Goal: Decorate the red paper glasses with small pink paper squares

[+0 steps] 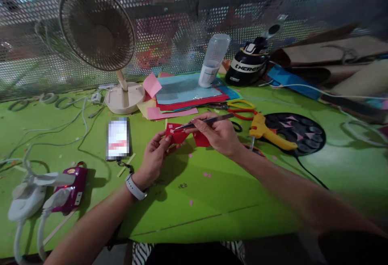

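My left hand [155, 156] pinches the left end of a red paper piece [178, 136] above the green table. Small pink squares [171, 127] lie on the red paper near my left fingertips. In my right hand [220, 133] are metal tweezers [209, 121], held like a pen, their tip pointing left at the pink squares. Whether the tips grip a square is too small to tell. A second red part of paper shows under my right fingers; whether it joins the first is partly hidden.
A phone [117, 139] lies left of my hands. Behind are a fan [124, 95], stacked coloured sheets [178, 89] and a bottle [212, 63]. A yellow glue gun [269, 131] rests by a round black tray [315, 135]. Power adapters [71, 188] and cables occupy the left side.
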`<state>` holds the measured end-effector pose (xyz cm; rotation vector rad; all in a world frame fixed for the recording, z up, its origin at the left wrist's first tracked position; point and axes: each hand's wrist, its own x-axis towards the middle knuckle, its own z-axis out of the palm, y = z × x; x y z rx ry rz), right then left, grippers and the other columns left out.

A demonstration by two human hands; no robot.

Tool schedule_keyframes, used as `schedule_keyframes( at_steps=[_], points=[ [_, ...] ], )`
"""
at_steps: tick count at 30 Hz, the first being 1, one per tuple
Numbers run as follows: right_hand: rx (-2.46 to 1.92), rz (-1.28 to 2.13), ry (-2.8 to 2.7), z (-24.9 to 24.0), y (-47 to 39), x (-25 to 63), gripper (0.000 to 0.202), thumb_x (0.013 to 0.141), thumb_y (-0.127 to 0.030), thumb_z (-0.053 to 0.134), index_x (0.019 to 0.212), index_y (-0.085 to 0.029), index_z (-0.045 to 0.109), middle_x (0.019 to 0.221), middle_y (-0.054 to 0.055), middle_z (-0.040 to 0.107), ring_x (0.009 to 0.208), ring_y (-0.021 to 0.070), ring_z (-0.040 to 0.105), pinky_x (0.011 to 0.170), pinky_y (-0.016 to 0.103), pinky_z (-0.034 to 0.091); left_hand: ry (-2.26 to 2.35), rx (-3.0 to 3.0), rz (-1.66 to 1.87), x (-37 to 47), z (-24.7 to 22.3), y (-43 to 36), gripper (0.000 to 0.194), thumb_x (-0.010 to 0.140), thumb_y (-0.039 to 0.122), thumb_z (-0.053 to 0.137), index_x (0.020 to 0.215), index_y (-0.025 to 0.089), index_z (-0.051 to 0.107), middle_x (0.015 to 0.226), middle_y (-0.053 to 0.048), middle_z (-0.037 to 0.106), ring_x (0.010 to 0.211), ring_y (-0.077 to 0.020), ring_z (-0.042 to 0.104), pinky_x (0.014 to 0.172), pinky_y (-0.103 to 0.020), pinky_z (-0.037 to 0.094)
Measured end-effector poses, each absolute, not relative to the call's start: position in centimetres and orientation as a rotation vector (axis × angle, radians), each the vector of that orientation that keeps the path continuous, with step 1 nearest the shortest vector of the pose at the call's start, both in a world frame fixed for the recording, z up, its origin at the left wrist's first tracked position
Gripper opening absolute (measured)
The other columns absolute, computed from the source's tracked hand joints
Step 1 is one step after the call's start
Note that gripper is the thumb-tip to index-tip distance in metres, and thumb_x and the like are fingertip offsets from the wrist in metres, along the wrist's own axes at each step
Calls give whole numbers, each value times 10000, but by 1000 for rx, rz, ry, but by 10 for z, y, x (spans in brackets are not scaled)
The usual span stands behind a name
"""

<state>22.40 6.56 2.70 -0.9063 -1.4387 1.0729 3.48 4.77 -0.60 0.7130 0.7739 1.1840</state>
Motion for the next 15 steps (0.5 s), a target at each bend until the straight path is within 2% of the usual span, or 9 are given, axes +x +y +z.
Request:
schedule_keyframes(
  at_steps=[9, 15],
  points=[
    [-874, 1062, -1474, 26, 69, 227, 302, 856, -475, 676, 866, -179, 623, 835, 53, 752, 708, 182, 755, 680, 267, 628, 814, 732, 1163, 34, -7, 47, 323, 702, 307, 840, 975, 194, 707, 982, -20, 749, 824, -149, 713, 796, -292, 578],
    [-892, 1096, -1494, 32, 69, 229, 341, 829, -515, 691, 857, -183, 619, 787, 46, 745, 699, 190, 753, 688, 290, 633, 818, 736, 1155, 34, -7, 46, 336, 693, 321, 846, 970, 193, 707, 984, -18, 746, 808, -144, 711, 768, -275, 572]
  ],
)
